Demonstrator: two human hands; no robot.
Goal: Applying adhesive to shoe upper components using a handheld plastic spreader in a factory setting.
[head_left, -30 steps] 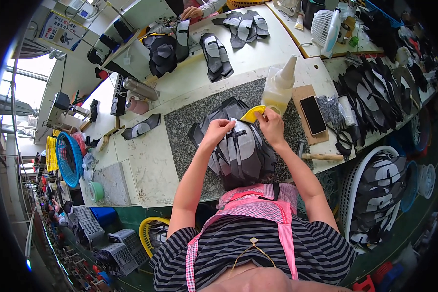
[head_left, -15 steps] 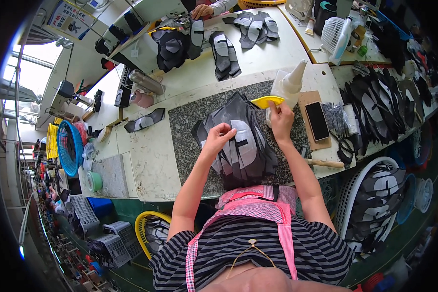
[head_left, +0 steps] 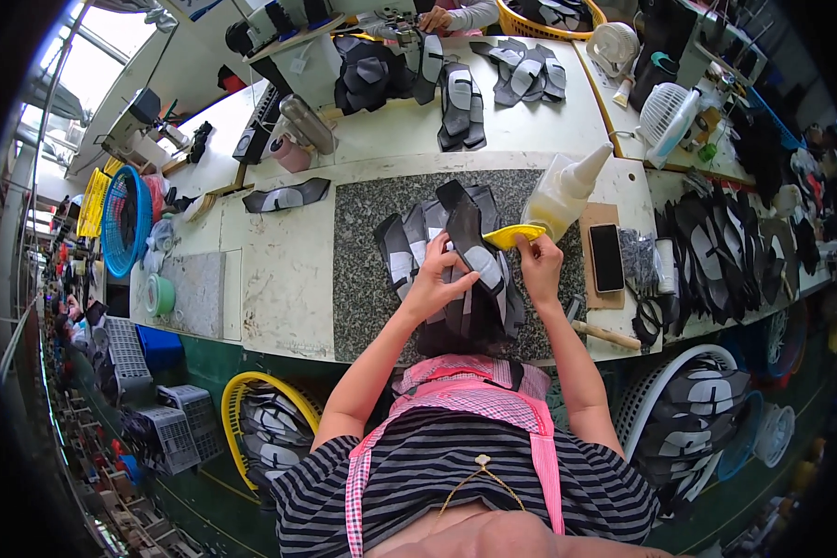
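Note:
A black and grey shoe-upper piece [head_left: 471, 244] is pinched in my left hand [head_left: 434, 282], tilted up over a pile of similar pieces [head_left: 465, 327]. My right hand [head_left: 542, 265] grips a thin yellow spreader [head_left: 509, 235] between thumb and fingers. The spreader's tip is at the right edge of the held piece; whether they touch I cannot tell. Beneath the pile lies a speckled stone slab [head_left: 361, 312]. Just beyond my right hand stands a translucent squeeze bottle [head_left: 556, 195] with a cone nozzle.
Right of the slab are a phone [head_left: 607, 258] on cardboard, scissors [head_left: 647, 319] and a wooden-handled hammer [head_left: 606, 336]. One loose upper piece [head_left: 286, 196] lies left. Baskets of pieces, one white [head_left: 634, 400] and one yellow [head_left: 232, 418], flank me. Another person's hand [head_left: 434, 19] works across the table.
My left hand has raised one piece from the pile and tilted it. My right hand has brought the spreader from beside the bottle to that piece's edge. The view has shifted slightly.

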